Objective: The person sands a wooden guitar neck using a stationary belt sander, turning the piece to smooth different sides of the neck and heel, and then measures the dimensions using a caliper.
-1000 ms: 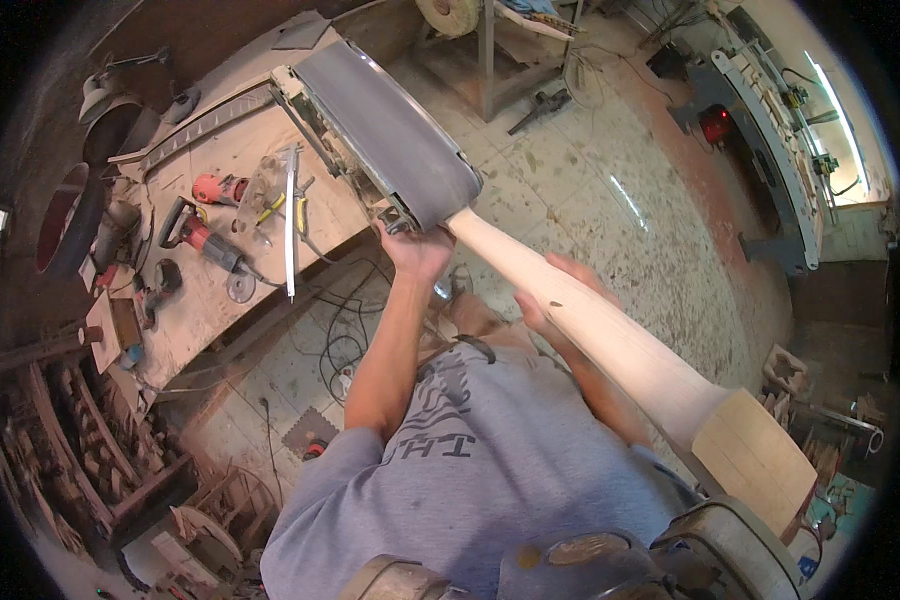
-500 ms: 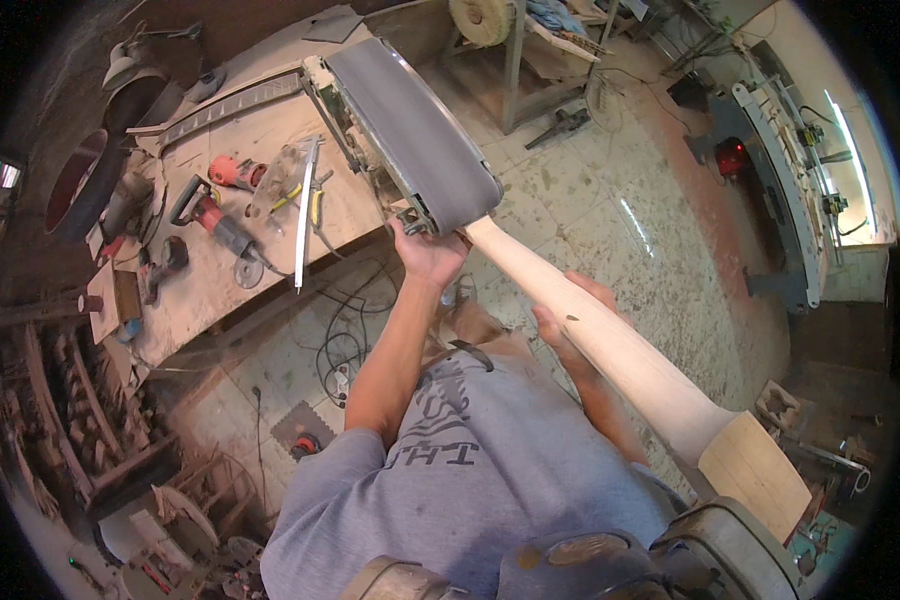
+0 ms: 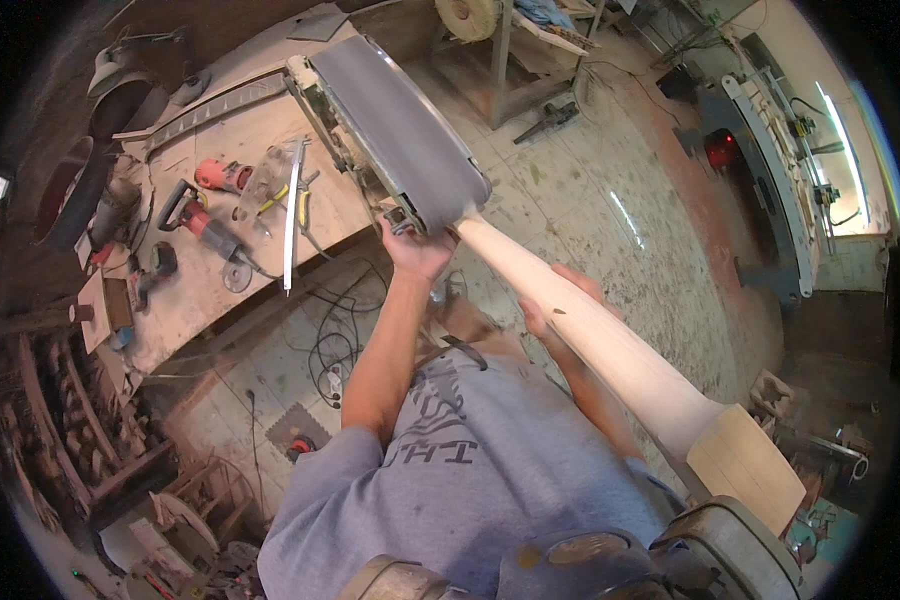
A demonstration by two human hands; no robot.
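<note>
A pale wooden furniture leg (image 3: 620,345), slim at one end and flaring to a square block, slants from the belt sander (image 3: 410,130) down to the lower right. Its narrow end meets the rounded near end of the grey belt. There my left hand (image 3: 420,254) is closed around the narrow end, palm upward, with several fingers hidden under the sander. My right hand (image 3: 538,322) wraps the middle of the leg, thumb on the near side and fingertips over the far side. A small dark mark shows on the wood beside the thumb.
A wooden workbench (image 3: 185,325) at left carries a red angle grinder (image 3: 210,228), another red power tool (image 3: 223,174), pliers (image 3: 303,190) and a long metal strip (image 3: 294,215). Black cables (image 3: 338,335) lie on the floor. Wooden parts (image 3: 65,420) are stacked at lower left.
The whole view has shifted slightly, so things appear a little farther left. Both hands keep their hold on the leg, and its narrow end stays against the belt.
</note>
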